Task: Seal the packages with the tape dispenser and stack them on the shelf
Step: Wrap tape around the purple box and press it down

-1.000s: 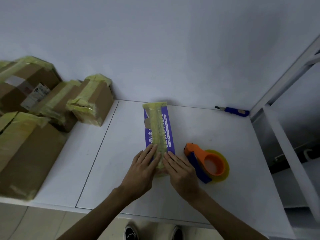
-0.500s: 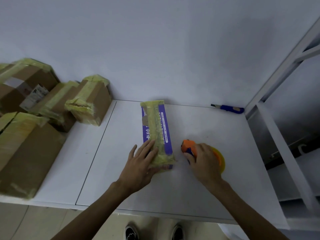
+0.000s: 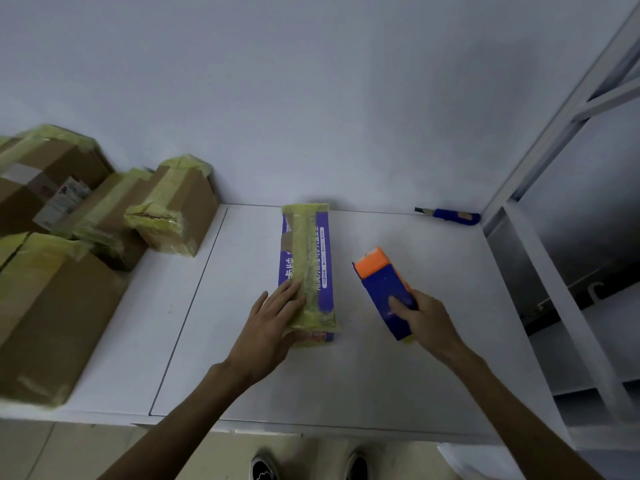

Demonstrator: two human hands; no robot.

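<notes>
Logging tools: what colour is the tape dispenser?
The tape dispenser is blue with an orange end; head view.

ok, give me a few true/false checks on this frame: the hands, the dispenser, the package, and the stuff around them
1. The right hand holds the tape dispenser. True.
2. The left hand is lifting the purple package off the table. False: the left hand rests flat on the near end of the purple package, which lies on the table.
3. A blue knife lies near the table's far right corner. True.
4. The taped cardboard boxes stand to the right of the package. False: the cardboard boxes are on its left.
</notes>
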